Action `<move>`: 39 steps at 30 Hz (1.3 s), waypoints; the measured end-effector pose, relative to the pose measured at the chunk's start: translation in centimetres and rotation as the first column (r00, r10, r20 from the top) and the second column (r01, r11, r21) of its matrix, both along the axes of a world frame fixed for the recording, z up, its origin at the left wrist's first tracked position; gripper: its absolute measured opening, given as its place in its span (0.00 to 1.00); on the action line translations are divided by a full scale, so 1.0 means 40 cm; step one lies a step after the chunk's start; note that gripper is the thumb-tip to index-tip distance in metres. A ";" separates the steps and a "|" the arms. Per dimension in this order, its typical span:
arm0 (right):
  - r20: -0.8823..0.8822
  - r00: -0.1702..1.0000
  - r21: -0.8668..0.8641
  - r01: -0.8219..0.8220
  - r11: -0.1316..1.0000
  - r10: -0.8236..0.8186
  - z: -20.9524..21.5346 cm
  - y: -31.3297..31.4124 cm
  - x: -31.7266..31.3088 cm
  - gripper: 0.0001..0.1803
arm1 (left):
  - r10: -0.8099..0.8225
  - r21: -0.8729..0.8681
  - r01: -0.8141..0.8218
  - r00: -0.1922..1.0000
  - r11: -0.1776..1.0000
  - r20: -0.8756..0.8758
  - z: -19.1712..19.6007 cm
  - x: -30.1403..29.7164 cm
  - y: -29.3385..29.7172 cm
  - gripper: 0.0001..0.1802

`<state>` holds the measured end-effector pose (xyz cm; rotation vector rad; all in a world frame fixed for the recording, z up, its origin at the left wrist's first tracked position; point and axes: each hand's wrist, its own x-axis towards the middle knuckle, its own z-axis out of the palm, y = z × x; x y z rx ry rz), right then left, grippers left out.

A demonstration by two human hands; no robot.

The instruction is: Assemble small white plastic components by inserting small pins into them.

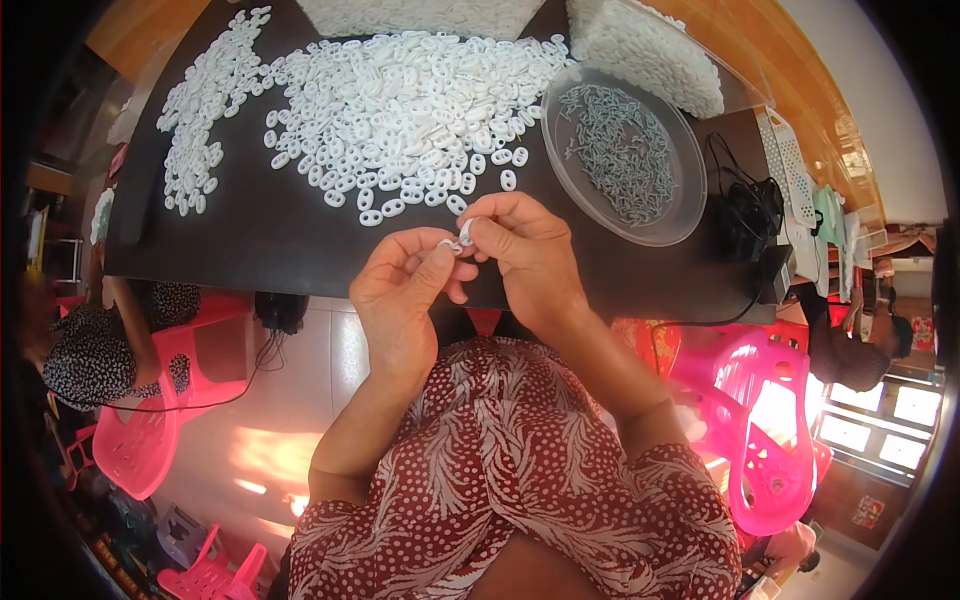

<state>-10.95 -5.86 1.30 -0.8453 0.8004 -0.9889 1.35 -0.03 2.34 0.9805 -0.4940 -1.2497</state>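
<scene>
Near the table's front edge, my left hand (402, 290) and my right hand (530, 255) meet, both closed in a pinch. Between the right thumb and fingers is a small white plastic piece (465, 232). The left fingertips grip another small white part (450, 244) right against it; whether the two are joined cannot be made out. Just beyond my hands spreads a large heap of white oval two-hole plastic pieces (420, 110). To the right, a round clear tray (556, 185) holds many small grey screw-like pieces (622, 150).
A smaller group of white ovals (195, 125) lies at the table's left. Full clear boxes of white pieces (645, 55) stand at the back. Black cables (750, 215) lie at the right edge. Pink chairs (765, 430) flank me; another person (100, 350) sits at left.
</scene>
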 end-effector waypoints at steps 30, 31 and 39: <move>-0.046 0.994 0.036 0.101 0.994 -0.100 0.038 -0.001 -0.013 0.06 | 0.089 -0.055 -0.083 0.990 0.995 0.110 0.008 -0.008 0.009 0.06; -0.058 0.993 0.018 0.101 0.995 -0.100 0.037 0.001 -0.012 0.06 | 0.087 -0.036 -0.084 0.992 0.996 0.088 0.010 -0.009 0.007 0.07; -0.215 0.971 -0.054 0.096 0.994 -0.105 0.047 0.018 -0.003 0.07 | 0.125 -0.015 -0.124 0.983 0.992 0.131 0.005 -0.009 0.010 0.07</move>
